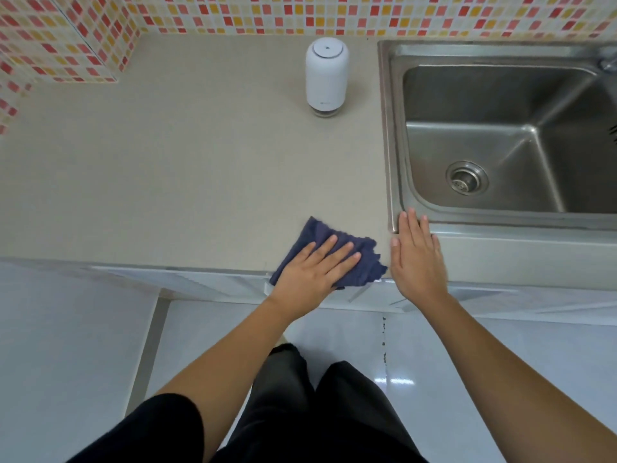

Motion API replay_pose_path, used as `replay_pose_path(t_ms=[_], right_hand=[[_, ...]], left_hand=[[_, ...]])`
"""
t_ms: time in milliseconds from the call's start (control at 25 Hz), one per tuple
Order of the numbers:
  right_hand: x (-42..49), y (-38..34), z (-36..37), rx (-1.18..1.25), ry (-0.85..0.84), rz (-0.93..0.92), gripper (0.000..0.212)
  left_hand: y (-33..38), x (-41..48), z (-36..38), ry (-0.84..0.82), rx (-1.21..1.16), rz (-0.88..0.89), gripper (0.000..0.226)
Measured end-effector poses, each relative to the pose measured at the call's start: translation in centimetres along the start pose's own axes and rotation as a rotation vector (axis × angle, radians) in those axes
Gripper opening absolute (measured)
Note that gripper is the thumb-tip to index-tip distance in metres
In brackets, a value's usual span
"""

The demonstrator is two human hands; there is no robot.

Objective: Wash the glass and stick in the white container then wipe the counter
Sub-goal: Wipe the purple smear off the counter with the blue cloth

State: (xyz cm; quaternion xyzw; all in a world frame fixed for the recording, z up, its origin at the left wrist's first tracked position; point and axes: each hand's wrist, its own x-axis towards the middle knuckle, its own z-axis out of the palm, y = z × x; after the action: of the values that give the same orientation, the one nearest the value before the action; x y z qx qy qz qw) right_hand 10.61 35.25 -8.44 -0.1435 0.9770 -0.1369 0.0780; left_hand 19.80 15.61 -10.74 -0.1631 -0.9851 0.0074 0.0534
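A dark blue cloth (pixel 362 259) lies on the beige counter (pixel 173 182) at its front edge. My left hand (pixel 314 272) presses flat on the cloth, fingers together. My right hand (pixel 417 259) rests flat and open on the counter just right of the cloth, its fingertips at the front left corner of the steel sink (pixel 500 135). A white cylindrical container (pixel 326 76) with a closed lid stands upright at the back of the counter, left of the sink. No glass or stick shows in view.
The sink basin holds nothing but its drain (pixel 466 178). A faucet base (pixel 609 63) shows at the far right edge. Mosaic tile walls (pixel 66 38) close off the back and left. Below the counter's front edge are white cabinet fronts and a pale floor.
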Motion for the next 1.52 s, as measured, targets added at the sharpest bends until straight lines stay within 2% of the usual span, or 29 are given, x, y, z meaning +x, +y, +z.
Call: replay_pose_path(t_ms=[160,520,600,760,840,920,1000,1080,1120,1200,1280,1360,1520], right_hand=[[-1.1,-4.5,0.8,-0.013,0.007,-0.056,0.062],[0.9,-21.3,5.2,-0.004,-0.081,-0.255,0.072],[1.5,-22.7,5.8,-0.021,-0.084,-0.258,0.072],[2.0,-22.3,6.1,-0.043,-0.092,-0.191,0.074],[1.9,-21.5,6.1,-0.048,-0.091,-0.166,0.071],[1.9,-21.1,6.1,-0.050,-0.091,-0.170,0.066],[1.8,-21.0,6.2,-0.057,-0.088,-0.177,0.063],[1.9,-20.8,6.2,-0.045,-0.082,-0.160,0.063],[1.9,-20.8,6.2,-0.037,-0.075,-0.159,0.063],[1.9,-21.2,6.0,-0.010,-0.088,-0.176,0.064],[2.1,-21.1,5.5,0.049,-0.101,-0.161,0.065],[2.8,-20.1,4.7,0.082,-0.054,-0.116,0.070],[4.4,-14.0,1.7,0.073,0.056,0.032,0.074]], left_hand=[[-5.3,-4.2,-0.8,-0.046,-0.033,-0.095,0.046],[-24.1,-18.1,-3.5,-0.061,-0.212,-0.591,0.061],[-28.0,-18.0,-3.9,-0.067,-0.244,-0.697,0.065],[-32.7,-10.8,-3.7,-0.101,-0.229,-0.941,0.052],[-32.1,-5.7,-3.1,-0.130,-0.200,-0.875,0.052],[-28.9,-2.6,-2.4,-0.143,-0.215,-0.644,0.053],[-24.6,-4.0,-2.8,-0.180,-0.238,-0.404,0.057],[-22.6,-8.9,-3.1,-0.162,-0.249,-0.268,0.056],[-23.1,-11.3,-3.2,-0.155,-0.246,-0.276,0.055],[-26.6,-13.2,-3.1,-0.088,-0.223,-0.400,0.056],[-30.1,-10.0,-3.0,-0.069,-0.242,-0.592,0.057],[-31.6,-4.4,-2.7,-0.083,-0.232,-0.694,0.055],[-26.0,5.9,-2.1,-0.128,-0.279,-0.550,0.052]])
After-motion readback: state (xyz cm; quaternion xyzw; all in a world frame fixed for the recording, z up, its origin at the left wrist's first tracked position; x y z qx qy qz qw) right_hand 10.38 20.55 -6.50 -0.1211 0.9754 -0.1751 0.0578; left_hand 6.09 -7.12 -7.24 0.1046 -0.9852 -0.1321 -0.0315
